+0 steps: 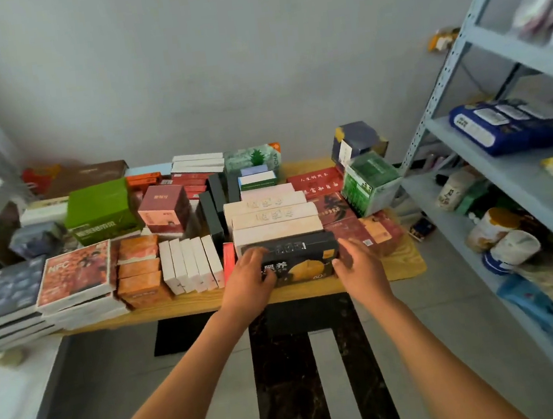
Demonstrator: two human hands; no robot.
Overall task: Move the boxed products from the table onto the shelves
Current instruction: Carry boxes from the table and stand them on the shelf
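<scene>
A black box with a yellow fruit picture (pixel 299 258) stands at the front edge of the wooden table (pixel 189 305). My left hand (pixel 250 279) grips its left end, fingers curled over the top corner. My right hand (pixel 355 264) presses against its right end with the thumb on the front face. Behind it lie cream boxes (pixel 274 214) in a row. Many other boxed products cover the table. The blue-grey metal shelves (pixel 506 179) stand to the right.
White slim boxes (pixel 192 267), orange boxes (pixel 139 271) and a flat NFC box (pixel 75 273) sit left of the black one; red boxes (pixel 367 230) to its right. The shelves hold blue packs (pixel 500 127), cups and bags. A white counter (pixel 10 394) is at left.
</scene>
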